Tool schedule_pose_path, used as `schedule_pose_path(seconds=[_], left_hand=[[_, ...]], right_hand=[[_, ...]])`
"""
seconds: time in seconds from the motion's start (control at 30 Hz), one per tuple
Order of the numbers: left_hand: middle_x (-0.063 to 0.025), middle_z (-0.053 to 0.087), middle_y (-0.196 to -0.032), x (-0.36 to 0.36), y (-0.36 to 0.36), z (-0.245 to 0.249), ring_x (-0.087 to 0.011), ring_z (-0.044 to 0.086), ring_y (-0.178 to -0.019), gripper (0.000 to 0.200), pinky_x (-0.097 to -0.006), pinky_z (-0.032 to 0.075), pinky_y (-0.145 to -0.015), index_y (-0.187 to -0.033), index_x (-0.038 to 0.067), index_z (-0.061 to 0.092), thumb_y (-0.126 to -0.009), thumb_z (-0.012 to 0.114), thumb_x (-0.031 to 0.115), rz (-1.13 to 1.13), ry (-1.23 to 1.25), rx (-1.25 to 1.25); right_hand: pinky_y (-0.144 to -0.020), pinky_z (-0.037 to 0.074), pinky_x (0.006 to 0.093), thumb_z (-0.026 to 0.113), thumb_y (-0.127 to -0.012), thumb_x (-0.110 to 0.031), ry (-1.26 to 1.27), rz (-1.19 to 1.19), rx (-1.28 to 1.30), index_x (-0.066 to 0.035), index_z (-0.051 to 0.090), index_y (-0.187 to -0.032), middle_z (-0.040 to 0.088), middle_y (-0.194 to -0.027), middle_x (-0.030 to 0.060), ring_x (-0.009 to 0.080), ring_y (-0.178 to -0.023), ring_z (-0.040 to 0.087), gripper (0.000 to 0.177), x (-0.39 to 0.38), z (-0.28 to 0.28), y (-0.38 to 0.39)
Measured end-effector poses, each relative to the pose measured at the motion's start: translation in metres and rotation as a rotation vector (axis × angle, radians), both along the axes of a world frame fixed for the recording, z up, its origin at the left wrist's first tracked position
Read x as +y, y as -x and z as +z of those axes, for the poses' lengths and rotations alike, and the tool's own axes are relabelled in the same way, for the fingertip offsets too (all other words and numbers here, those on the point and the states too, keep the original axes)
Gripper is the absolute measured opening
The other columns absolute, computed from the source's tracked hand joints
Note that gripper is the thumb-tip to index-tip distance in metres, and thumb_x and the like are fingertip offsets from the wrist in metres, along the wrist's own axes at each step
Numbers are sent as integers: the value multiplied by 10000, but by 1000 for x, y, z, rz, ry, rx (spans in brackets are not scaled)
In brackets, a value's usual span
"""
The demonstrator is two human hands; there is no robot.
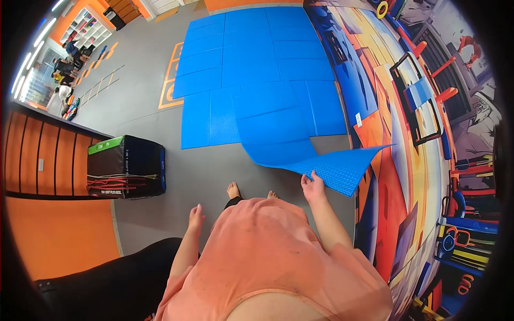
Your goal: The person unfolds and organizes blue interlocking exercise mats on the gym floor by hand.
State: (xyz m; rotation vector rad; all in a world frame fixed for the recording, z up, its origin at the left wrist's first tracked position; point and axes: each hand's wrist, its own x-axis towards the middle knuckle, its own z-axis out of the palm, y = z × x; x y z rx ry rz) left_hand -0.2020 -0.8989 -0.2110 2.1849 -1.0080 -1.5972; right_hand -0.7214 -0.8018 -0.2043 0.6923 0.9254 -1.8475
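My right hand (313, 187) is closed on the near edge of a blue foam mat (334, 167), whose near end is lifted and curled off the floor with its textured side showing. The rest of that mat stretches forward over other blue mats (249, 48) lying flat on the grey floor. My left hand (196, 216) hangs at my left side, away from the mat, with its fingers partly seen; whether they are apart is unclear. My bare feet (233, 190) show on the floor below the lifted mat.
A black box with a green label (126, 167) stands at the left beside an orange slatted panel (45, 155). A painted wall (396, 203) with mounted bars runs along the right. Several people (67, 69) and white shelves (88, 27) are far left. A black object (112, 278) lies near left.
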Motion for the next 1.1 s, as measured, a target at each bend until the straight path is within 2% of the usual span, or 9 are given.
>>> schedule_pose_path(seconds=[0.13,0.23,0.43,0.5,0.6,0.63,0.73,0.87,1.1], left_hand=[[-232,456,-1517,-37,86,-17,-372,604,-1181,1114,-503,459,-1004,-1592,79,300,-833,480,873,-57,-192,159],[-245,398,-1564,-54,145,-27,-430,545,-1285,1134,-568,396,-1076,-1620,115,241,-826,441,899,-31,-271,284],[-178,414,-1566,-64,191,-106,-415,530,-1296,983,-589,488,-995,-1610,180,286,-867,645,713,132,-417,184],[-130,548,-1441,-55,189,-141,-360,605,-1196,694,-564,557,-905,-1493,141,454,-944,682,497,215,-520,492],[-125,637,-1298,-41,198,-156,-344,647,-1140,473,-540,545,-964,-1321,82,548,-1009,595,434,428,-568,547],[-82,693,-1118,-43,197,-159,-291,678,-1020,227,-544,583,-857,-1158,113,594,-1029,564,298,567,-606,572],[-100,688,-1117,-40,184,-204,-274,688,-989,178,-522,603,-833,-1146,99,589,-1030,511,209,646,-513,668],[-108,682,-1048,-50,165,-159,-278,706,-922,189,-472,637,-716,-1161,63,567,-1014,468,130,715,-195,550],[-129,661,-1163,-44,64,-83,-282,693,-983,201,-450,618,-803,-1201,38,549,-1049,456,130,795,127,545]], right_hand=[[-864,524,341,573,-1046,-148,-19,135,-23,-55,490,-1212,493,-1138,122,227,-993,523,208,18,95,-29],[-856,531,338,589,-1037,-136,10,169,-101,-69,521,-1200,531,-1106,90,210,-970,519,189,44,140,-33],[-791,518,305,616,-1019,-132,98,177,-40,-102,567,-1176,612,-1087,34,174,-890,574,167,91,260,-28],[-753,513,293,605,-1022,-137,120,181,125,-120,581,-1183,636,-1133,29,156,-913,583,164,93,292,-29],[-718,537,295,572,-1041,-164,66,141,220,-125,607,-1192,670,-1185,41,168,-945,627,159,97,312,-29],[-712,538,285,589,-1028,-140,13,129,248,-120,611,-1171,669,-1142,34,152,-921,632,146,95,320,-31],[-709,537,281,614,-1010,-124,-88,109,404,-113,609,-1162,660,-1099,28,133,-898,632,153,103,308,-22],[-742,495,324,646,-975,-108,-103,187,456,-142,607,-1160,630,-1092,6,147,-927,590,192,105,273,5],[-790,469,363,648,-958,-81,-57,345,364,-123,592,-1169,618,-1079,25,167,-917,574,223,50,242,3]])
